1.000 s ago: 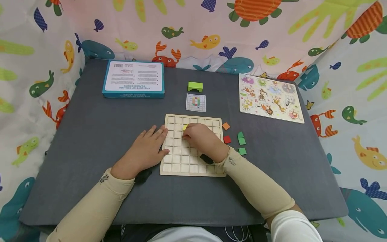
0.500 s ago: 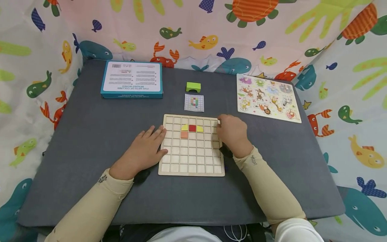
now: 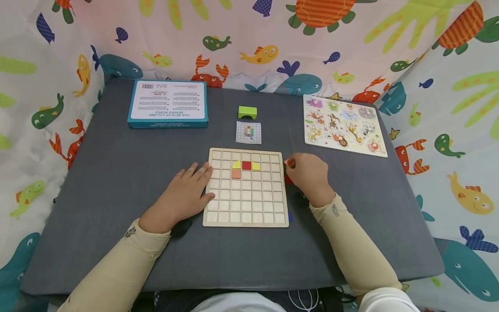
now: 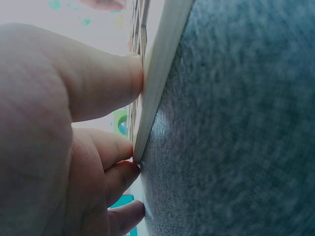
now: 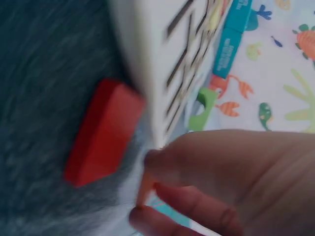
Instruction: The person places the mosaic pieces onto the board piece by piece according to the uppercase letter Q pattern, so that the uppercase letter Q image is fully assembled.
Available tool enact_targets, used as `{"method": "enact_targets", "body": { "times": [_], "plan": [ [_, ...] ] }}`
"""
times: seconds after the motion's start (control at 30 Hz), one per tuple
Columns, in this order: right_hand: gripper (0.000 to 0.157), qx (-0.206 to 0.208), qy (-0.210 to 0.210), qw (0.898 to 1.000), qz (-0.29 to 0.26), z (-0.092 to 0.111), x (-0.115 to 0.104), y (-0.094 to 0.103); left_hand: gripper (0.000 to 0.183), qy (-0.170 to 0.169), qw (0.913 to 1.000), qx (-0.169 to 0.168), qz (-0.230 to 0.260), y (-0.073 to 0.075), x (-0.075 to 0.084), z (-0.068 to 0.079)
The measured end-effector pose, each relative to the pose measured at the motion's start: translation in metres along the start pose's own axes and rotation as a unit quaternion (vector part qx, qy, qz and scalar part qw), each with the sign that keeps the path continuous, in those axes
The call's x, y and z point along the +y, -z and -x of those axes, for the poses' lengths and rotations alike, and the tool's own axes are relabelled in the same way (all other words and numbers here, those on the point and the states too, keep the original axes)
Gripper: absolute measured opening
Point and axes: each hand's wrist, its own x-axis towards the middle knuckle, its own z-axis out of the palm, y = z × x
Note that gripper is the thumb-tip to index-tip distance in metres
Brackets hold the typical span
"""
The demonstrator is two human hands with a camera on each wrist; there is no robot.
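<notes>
Wrinkled cloth printed with sea creatures backs a grainy grey surface, on which we see a pale wooden board divided into square cells. Four flat tiles, yellow, red and orange, sit in its upper rows. Our left hand rests relaxed, fingers spread, on the board's left edge. Our right hand, just beside the right edge, pinches an orange piece; near it, a thick, smooth red piece lies on the surface.
</notes>
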Motion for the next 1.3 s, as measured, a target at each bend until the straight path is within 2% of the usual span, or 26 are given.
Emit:
{"method": "enact_targets", "body": {
  "times": [0.17,0.33,0.53,0.73,0.9,1.3],
  "plan": [
    [0.014,0.019,0.039,0.999,-0.020,0.009,-0.022,0.008,0.080,0.003,1.0000,0.000,-0.001,-0.001,0.000,0.000],
    [0.013,0.008,0.105,0.994,-0.042,0.018,-0.053,0.011,0.080,0.003,1.0000,0.004,-0.004,0.000,0.000,0.001],
    [0.012,-0.019,0.196,0.980,-0.037,0.025,-0.080,0.003,0.080,0.002,1.0000,0.006,-0.002,0.002,0.000,0.002],
    [0.010,-0.036,0.254,0.966,-0.031,0.026,-0.096,-0.006,0.081,0.002,1.0000,0.005,-0.006,0.000,0.000,-0.002],
    [0.009,-0.043,0.281,0.959,-0.014,0.024,-0.101,-0.010,0.082,0.006,0.9999,0.000,-0.010,0.000,0.001,-0.003],
    [0.007,-0.045,0.290,0.956,-0.015,0.019,-0.106,-0.017,0.080,0.005,0.9999,0.002,-0.011,-0.001,0.000,-0.001]
  ]
}}
